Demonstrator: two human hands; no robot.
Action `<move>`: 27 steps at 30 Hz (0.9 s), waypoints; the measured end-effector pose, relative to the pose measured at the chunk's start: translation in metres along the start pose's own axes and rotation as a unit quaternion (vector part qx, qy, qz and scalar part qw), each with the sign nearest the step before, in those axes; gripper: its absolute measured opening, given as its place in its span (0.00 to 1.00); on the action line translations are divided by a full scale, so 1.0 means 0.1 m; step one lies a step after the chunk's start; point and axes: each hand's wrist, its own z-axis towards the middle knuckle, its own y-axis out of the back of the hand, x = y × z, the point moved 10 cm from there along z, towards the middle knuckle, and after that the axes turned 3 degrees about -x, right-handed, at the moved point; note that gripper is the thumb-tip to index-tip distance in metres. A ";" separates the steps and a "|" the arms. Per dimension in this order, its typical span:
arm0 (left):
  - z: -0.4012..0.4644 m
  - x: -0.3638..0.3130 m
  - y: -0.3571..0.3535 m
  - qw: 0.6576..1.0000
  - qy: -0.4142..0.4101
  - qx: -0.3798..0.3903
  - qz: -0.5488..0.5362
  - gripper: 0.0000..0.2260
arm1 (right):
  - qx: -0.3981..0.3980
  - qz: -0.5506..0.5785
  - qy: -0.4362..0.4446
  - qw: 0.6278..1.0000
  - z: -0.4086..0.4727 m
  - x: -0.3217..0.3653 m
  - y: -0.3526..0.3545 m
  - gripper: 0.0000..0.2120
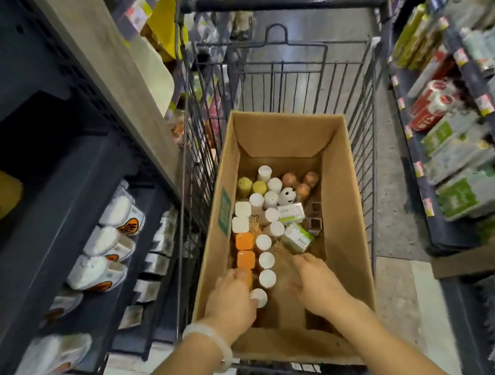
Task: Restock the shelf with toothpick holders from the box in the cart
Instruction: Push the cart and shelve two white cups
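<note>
Two bare hands reach down into an open brown corrugated cardboard box (344,208) that sits in a dark wire shopping cart (358,67) with a black bar handle. The left hand (230,298), a pale smooth bangle (207,339) on its wrist, has its fingers curled over the nearest of the square orange-lidded toothpick holders (245,259), which line the box's left wall; whether it truly pinches that lid cannot be told. A round white-capped holder (259,297) stands just beside its thumb side. The right hand (314,275) hovers palm-down over the bare cardboard floor, fingers loosely spread and slightly bent, holding nothing. More round white-capped cylinders (266,260) form a row up the middle, with yellow-green and tan rounded tops farther back, a small white ball-shaped holder with dark spots (286,196), and two clear plastic packs with green labels (297,236). Loose wooden toothpicks lie scattered between them. On the left, a dark metal shelf (69,185) carries white plastic-wrapped packs (97,269).
</note>
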 end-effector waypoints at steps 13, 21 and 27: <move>0.47 0.08 -0.61 0.993 0.061 0.101 -0.019 0.21 | 0.122 -0.029 -0.032 0.992 0.61 -0.26 -0.60 0.26; 0.85 0.14 -0.82 0.987 0.104 0.114 -0.048 0.26 | 0.132 0.010 -0.052 0.990 0.95 -0.40 -0.76 0.24; 0.90 0.30 -1.01 0.976 0.154 0.134 -0.071 0.29 | 0.138 0.025 -0.082 0.987 1.20 -0.54 -0.93 0.22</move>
